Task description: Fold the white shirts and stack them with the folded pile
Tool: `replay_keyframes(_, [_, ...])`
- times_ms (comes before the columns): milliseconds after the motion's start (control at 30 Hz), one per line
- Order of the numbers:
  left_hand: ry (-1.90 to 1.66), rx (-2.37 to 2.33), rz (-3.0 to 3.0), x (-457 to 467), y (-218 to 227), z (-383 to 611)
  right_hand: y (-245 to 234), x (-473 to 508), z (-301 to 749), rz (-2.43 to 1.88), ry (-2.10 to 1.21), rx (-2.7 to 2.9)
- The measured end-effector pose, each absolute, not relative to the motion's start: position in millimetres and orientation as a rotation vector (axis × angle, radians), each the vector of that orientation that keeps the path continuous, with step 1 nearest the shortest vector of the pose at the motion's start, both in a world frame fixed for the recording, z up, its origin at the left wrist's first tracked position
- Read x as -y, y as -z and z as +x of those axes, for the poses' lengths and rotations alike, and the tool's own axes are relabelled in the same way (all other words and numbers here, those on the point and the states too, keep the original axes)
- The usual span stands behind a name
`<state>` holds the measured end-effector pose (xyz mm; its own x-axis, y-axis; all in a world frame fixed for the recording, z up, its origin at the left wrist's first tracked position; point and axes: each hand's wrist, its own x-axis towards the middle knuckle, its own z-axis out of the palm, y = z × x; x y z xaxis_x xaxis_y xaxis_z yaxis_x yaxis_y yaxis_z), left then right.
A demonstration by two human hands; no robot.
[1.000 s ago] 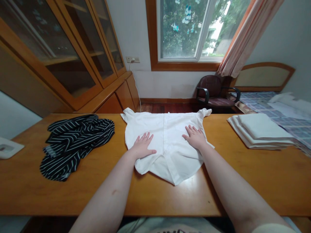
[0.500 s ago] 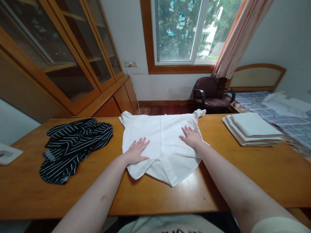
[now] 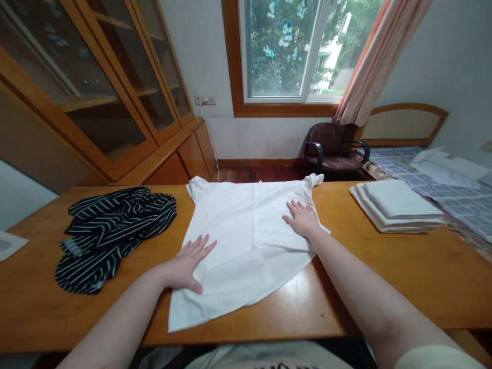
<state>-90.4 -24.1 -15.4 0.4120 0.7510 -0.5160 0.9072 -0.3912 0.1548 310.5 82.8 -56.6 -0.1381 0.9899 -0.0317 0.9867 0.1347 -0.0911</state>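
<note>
A white shirt (image 3: 234,220) lies spread on the wooden table, its far end at the table's back edge. Two bunched corners stick out at its far left and far right. My left hand (image 3: 188,264) rests with spread fingers on the shirt's left side, near the lower left corner. On the upper right part of the cloth my right hand (image 3: 302,218) lies flat, fingers apart. The shirt's near left corner reaches close to the front edge, while the near right side slants back under my right forearm and looks slightly creased.
A crumpled black garment with white stripes (image 3: 115,230) lies on the left of the table (image 3: 384,287). Folded white cloths (image 3: 400,202) are stacked at the right. Behind stand a glass-door cabinet (image 3: 126,97), a brown armchair (image 3: 332,148) and a bed (image 3: 403,164).
My left hand has moved left and toward me. The shirt's near left part, earlier folded and bunched, is now spread flat toward the front edge. My right hand has stayed in place.
</note>
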Motion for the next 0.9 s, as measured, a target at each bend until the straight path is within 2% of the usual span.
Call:
replay_keyframes(200, [0.468, -1.529, 2.103, 2.1, -4.9, -69.6, 57.9, -83.8, 310.3, -2.057, -0.128, 2.349])
replay_keyframes(333, [0.124, -1.689, 2.207, -36.6, -5.6, -20.2, 56.7, -82.9, 309.0, -2.064, -0.121, 2.354])
replay_keyframes(500, [-0.209, -1.524, 2.455, -69.6, 22.0, 55.3, 56.5, -82.0, 308.5, -2.052, -0.124, 2.351])
replay_keyframes(700, [-0.135, -1.492, 2.619, -74.4, 57.9, 80.9, 55.4, -78.0, 311.3, -2.037, -0.025, 2.201])
replay_keyframes(900, [-0.129, -1.480, 2.624, -75.0, 58.2, 77.4, 60.8, -57.9, 318.3, -2.114, 0.031, 2.032])
